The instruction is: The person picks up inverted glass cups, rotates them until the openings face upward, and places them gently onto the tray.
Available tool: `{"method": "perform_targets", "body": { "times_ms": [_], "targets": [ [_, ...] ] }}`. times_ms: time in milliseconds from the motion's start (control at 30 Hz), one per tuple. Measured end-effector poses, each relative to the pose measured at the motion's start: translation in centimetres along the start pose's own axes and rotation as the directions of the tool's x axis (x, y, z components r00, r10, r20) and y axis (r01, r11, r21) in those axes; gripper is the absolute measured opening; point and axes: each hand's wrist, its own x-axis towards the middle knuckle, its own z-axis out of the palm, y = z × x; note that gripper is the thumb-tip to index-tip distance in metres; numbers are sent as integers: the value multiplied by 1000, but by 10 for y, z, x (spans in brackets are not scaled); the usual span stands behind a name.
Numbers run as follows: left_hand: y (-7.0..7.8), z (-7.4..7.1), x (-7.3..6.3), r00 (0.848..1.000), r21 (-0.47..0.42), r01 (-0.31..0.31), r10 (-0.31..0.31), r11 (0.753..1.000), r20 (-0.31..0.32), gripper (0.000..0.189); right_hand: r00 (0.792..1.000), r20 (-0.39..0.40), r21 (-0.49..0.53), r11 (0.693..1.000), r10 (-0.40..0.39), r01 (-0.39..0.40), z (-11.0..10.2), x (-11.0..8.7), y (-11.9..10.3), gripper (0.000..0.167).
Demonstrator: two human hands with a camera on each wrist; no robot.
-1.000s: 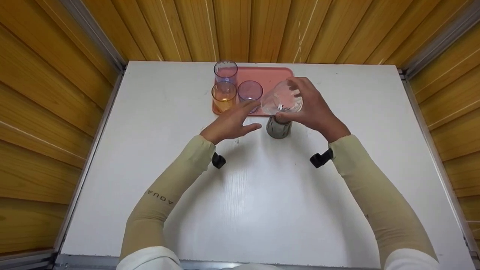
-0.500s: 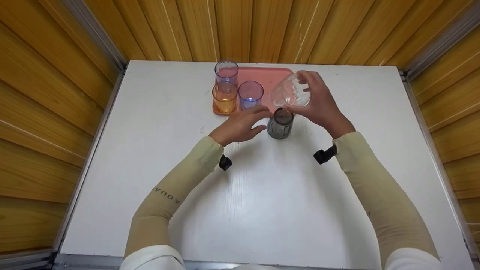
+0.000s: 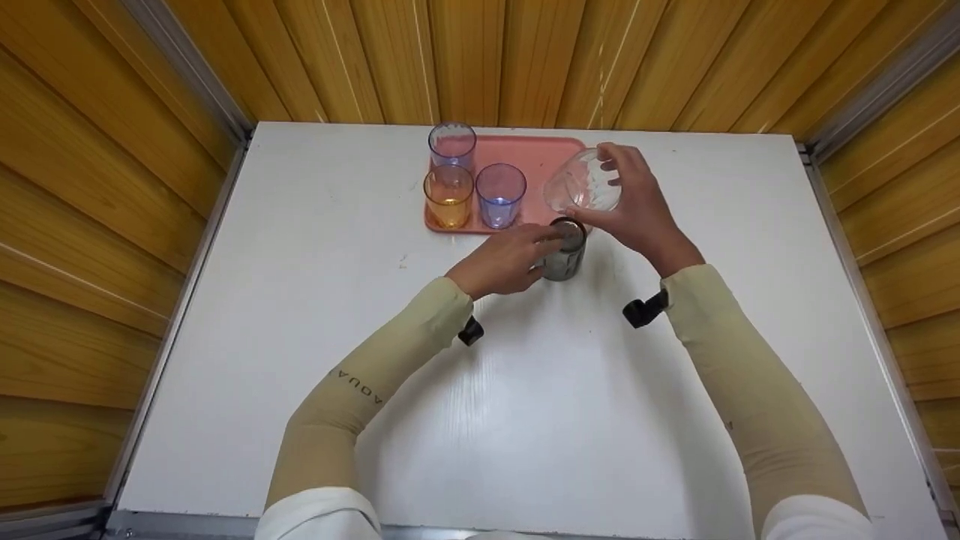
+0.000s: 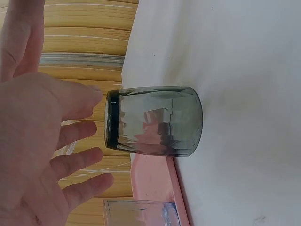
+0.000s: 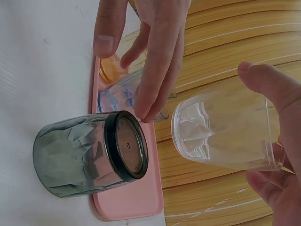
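My right hand (image 3: pixel 637 210) holds a clear glass (image 3: pixel 574 184) by its rim side, above the tray's right end. In the right wrist view the clear glass (image 5: pixel 221 127) is upright, apart from the grey glass (image 5: pixel 70 155) beneath it. That smoky grey glass (image 3: pixel 568 264) stands upside down on the table, in front of the tray, its thick dark base on top. Beside it is my left hand (image 3: pixel 510 259), fingers loosely extended over its left side. The left wrist view has those fingers (image 4: pixel 77 160) around the level of the glass's base, not wrapped round it.
A pink tray (image 3: pixel 536 150) lies at the table's far side. On its left part stand a yellow glass (image 3: pixel 450 214), a bluish glass (image 3: pixel 501 206) and another bluish glass (image 3: pixel 452 150) behind. Wooden panels (image 3: pixel 465 60) border the white table (image 3: pixel 480 450).
My right hand has lifted the clear glass away from the grey glass, up and to the right. My left hand has moved right to the grey glass.
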Motion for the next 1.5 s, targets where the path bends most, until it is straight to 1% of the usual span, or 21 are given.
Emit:
{"method": "perform_targets", "body": {
  "times_ms": [167, 367, 500, 633, 900, 1133, 1233, 1333, 1433, 1500],
  "targets": [
    [1, 6, 3, 1000, -3, 9, -8, 1000, 4, 54, 1000, 11, 14, 1000, 23, -23, 3, 0, 2, 95],
    [2, 11, 4, 998, 16, 56, -57, 998, 40, 55, 998, 11, 14, 998, 55, -55, 4, 1, 4, 97],
    [3, 11, 2, 997, 24, 76, -77, 997, 32, 54, 998, 9, 10, 998, 68, -68, 5, 2, 6, 97],
    [4, 8, -4, 996, 42, 82, -83, 996, 22, 51, 996, 12, 7, 996, 84, -84, 5, 3, 8, 95],
    [2, 4, -21, 992, 91, 110, -115, 990, 52, 48, 990, 28, 2, 991, 136, -136, 4, 5, 13, 94],
    [-2, -4, -32, 987, 147, 145, -154, 978, 52, 45, 995, 11, -2, 995, 96, -96, 6, 4, 14, 93],
    [-3, -7, -34, 986, 140, 161, -166, 977, 28, 41, 996, 11, -5, 996, 94, -94, 7, 4, 14, 93],
    [-4, -9, -34, 988, 124, 152, -151, 981, -17, 42, 994, 17, -5, 994, 105, -105, 7, 4, 14, 94],
    [-4, -8, -32, 992, 124, 125, -120, 984, -46, 50, 993, 24, -3, 994, 112, -112, 8, 4, 15, 94],
    [-2, -7, -30, 993, 132, 120, -116, 984, -33, 59, 994, 27, -1, 994, 110, -110, 8, 4, 16, 95]
  ]
}}
